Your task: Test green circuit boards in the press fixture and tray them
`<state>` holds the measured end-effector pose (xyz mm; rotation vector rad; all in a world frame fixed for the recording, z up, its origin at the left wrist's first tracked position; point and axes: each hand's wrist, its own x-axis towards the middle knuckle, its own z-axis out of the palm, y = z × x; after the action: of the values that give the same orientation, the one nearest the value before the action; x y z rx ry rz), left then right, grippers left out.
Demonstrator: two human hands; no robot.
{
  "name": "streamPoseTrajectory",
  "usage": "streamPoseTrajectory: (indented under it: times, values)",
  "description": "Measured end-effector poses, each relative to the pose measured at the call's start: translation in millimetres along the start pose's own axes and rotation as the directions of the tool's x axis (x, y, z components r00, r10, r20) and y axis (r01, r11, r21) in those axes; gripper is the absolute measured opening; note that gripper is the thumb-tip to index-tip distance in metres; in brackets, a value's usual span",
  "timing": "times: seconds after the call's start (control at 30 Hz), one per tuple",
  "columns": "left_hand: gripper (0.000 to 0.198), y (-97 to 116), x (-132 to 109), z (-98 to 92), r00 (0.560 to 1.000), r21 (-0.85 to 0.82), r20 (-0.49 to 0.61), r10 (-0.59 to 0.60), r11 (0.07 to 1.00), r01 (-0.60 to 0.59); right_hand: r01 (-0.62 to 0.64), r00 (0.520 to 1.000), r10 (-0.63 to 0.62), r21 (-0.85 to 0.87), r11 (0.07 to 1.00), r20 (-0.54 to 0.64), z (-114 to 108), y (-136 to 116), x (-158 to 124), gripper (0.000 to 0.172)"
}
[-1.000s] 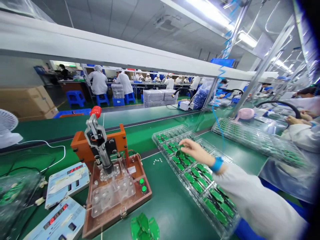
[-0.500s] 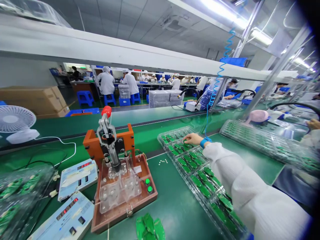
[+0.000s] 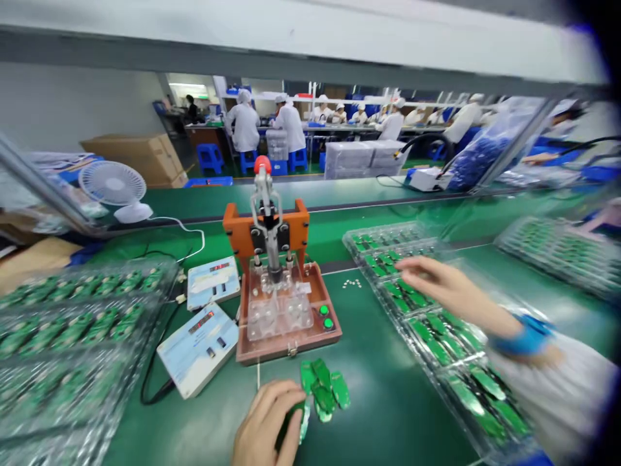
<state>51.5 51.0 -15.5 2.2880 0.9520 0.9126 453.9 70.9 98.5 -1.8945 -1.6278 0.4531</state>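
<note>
Your left hand [image 3: 266, 424] curled shut on glossy green board [image 3: 303, 421], beside pile of flat boards [image 3: 323, 388] on green counter [image 3: 388, 408]; right hand [image 3: 446, 288] open, empty, over clear ridged plastic tray [image 3: 388, 228].

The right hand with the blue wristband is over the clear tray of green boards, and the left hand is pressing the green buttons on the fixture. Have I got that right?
Not quite. In the head view, the left hand is not on the green buttons; it is at the loose pile of green boards in front of the fixture, apparently gripping a green board. The right hand with the blue wristband is over the clear tray of green boards, as you said.
</note>
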Motion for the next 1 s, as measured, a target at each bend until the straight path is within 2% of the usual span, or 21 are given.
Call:
streamPoseTrajectory:
  times: [0.1, 0.17, 0.2, 0.23, 0.3, 0.4, 0.53, 0.7, 0.8, 0.9, 1.0]
  values:
    - [0.014, -2, 3, -3.4, 0.994, 0.023, 0.107, -0.021, 1.0, 0.018, 0.065, 0.961, -0.097, 0.132, 0.989, 0.258, 28, -46, -74, 0.03]
    - [0.014, 0, 5, -8.7, 0.983, 0.048, 0.176, -0.045, 0.998, 0.037, 0.054, 0.898, -0.136, 0.201, 0.978, 0.418, 59, -60, -107, 0.021]
    - [0.014, 1, 5, -11.9, 0.978, 0.057, 0.202, -0.045, 0.998, 0.034, 0.044, 0.878, -0.143, 0.22, 0.974, 0.457, 75, -62, -118, 0.019]
    - [0.013, 2, 6, -15.2, 0.973, 0.067, 0.225, -0.047, 0.997, 0.032, 0.035, 0.868, -0.143, 0.227, 0.973, 0.475, 91, -62, -124, 0.018]
    - [0.016, 2, 7, -21.5, 0.957, 0.087, 0.281, -0.07, 0.995, 0.047, 0.019, 0.88, -0.124, 0.225, 0.974, 0.459, 119, -54, -126, 0.02]
    - [0.025, -1, 9, -28.3, 0.914, 0.11, 0.381, -0.137, 0.989, 0.103, -0.001, 0.903, -0.081, 0.189, 0.982, 0.422, 142, -41, -118, 0.022]
    - [0.024, -2, 12, -31.8, 0.889, 0.096, 0.433, -0.148, 0.988, 0.118, 0.03, 0.904, -0.077, 0.115, 0.993, 0.421, 148, -35, -111, 0.028]
    - [0.024, -2, 16, -28.5, 0.903, 0.042, 0.414, -0.12, 0.993, 0.113, 0.062, 0.9, -0.104, 0.111, 0.992, 0.424, 148, -33, -109, 0.029]
    - [0.029, -1, 15, -28.3, 0.915, -0.014, 0.392, -0.101, 0.993, 0.115, 0.031, 0.899, -0.115, 0.202, 0.979, 0.423, 143, -31, -110, 0.026]
    - [0.033, 2, 15, -39.0, 0.942, -0.109, 0.322, -0.09, 0.985, 0.132, -0.012, 0.893, -0.142, 0.34, 0.94, 0.426, 133, -36, -106, 0.021]
    - [0.025, 0, 28, -59.6, 0.986, -0.18, 0.156, -0.061, 0.98, 0.089, 0.043, 0.916, -0.188, 0.382, 0.923, 0.353, 127, -53, -91, 0.02]
